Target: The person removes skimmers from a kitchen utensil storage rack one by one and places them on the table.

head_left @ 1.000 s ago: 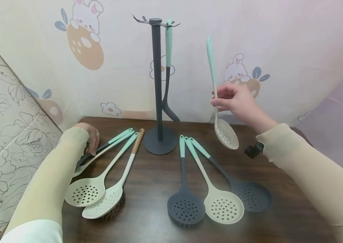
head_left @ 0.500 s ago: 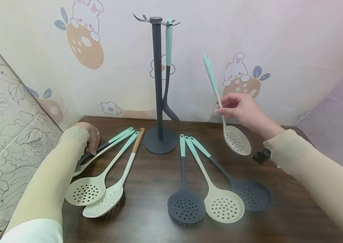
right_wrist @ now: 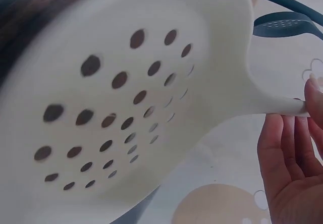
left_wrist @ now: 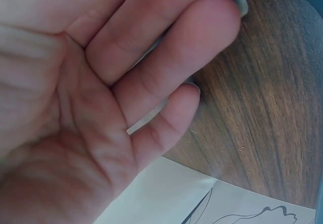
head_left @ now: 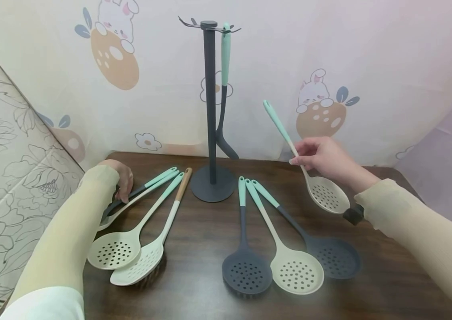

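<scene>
My right hand (head_left: 324,155) pinches a cream skimmer (head_left: 313,183) with a mint handle by its neck, between thumb and fingers. The skimmer is held above the table, handle leaning up to the left and perforated bowl low on the right. In the right wrist view that bowl (right_wrist: 222,77) fills much of the picture, with the fingers (right_wrist: 275,158) at its neck. At the table's left side, my left hand (head_left: 122,178) rests over a dark utensil (head_left: 135,192), which it partly hides. In the left wrist view its fingers (left_wrist: 151,77) are loosely bent and the palm is bare.
A dark stand (head_left: 211,102) with hooks holds one dark utensil (head_left: 223,115) by its mint handle. Several skimmers and turners lie to its left, including a wooden-handled one (head_left: 170,222). Front right lie two dark skimmers (head_left: 247,255) and a cream one (head_left: 280,253).
My right hand has moved down and to the right with the skimmer, whose handle now leans further left. The left hand has stayed in place.
</scene>
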Available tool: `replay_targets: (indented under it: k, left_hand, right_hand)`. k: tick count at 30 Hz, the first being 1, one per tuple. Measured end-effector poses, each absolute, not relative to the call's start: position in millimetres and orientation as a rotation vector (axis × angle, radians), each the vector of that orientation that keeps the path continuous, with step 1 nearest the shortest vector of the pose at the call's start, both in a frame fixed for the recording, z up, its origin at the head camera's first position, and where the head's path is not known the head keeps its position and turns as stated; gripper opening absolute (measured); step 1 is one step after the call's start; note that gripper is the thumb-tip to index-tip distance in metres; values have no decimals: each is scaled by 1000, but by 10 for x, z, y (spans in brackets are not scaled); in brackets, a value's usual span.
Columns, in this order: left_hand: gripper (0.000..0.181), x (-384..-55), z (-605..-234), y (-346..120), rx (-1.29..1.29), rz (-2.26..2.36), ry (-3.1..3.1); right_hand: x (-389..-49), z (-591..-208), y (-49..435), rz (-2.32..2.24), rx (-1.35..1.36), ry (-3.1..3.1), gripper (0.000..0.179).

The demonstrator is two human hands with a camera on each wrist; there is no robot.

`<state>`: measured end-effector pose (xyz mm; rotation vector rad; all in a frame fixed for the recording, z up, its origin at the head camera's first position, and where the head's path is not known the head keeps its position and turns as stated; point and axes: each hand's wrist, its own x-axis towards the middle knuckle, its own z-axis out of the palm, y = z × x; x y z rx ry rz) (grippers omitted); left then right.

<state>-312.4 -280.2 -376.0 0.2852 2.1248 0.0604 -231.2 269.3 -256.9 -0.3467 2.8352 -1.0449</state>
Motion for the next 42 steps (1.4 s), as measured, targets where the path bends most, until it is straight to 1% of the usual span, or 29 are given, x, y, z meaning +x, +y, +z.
replay_targets:
  k: [8,18,21,26,28,31,33,39,40,42]
  left_hand:
    - [29,-3143,-3766,-2783,278,61,2120]
    - [26,-3119,-3764,-2779,272,74,2115]
    - [28,-3153,-3799,-2797,271,65,2105]
    - [35,-3377,-4101,-2966,300,56,2093]
    - [34,-3495,-4290,-3072,313,50,2104]
    - [34,-3549,-4369,-3112,315,47,2102]
    - [31,-3526,-4335,-3089,325,35,2104]
    - [31,-3222,-3899,-2862,276,71,2105]
    - [31,-3208,-3878,-2853,281,67,2103]
    - [30,-3287,-3996,-2928,320,65,2102]
  right_hand:
    - [-2280,-2696,2833,-869,-392,2863,14]
    - [-2212,-2849,2982,-776,-356,2811,17]
    - [-2200,-2907,3026,-752,-367,2801,16]
    - [-2179,-3007,3089,-720,-371,2788,14]
    - [-2158,-3042,3106,-709,-365,2776,15]
    - [-2116,-3092,3119,-692,-361,2748,15]
    - [-2086,-3122,3121,-685,-364,2722,15]
    - [-2022,-3178,3122,-648,-374,2692,14]
    - [-2015,-3184,3124,-642,-374,2692,14]
    - [-2001,-3200,3128,-621,-380,2698,14]
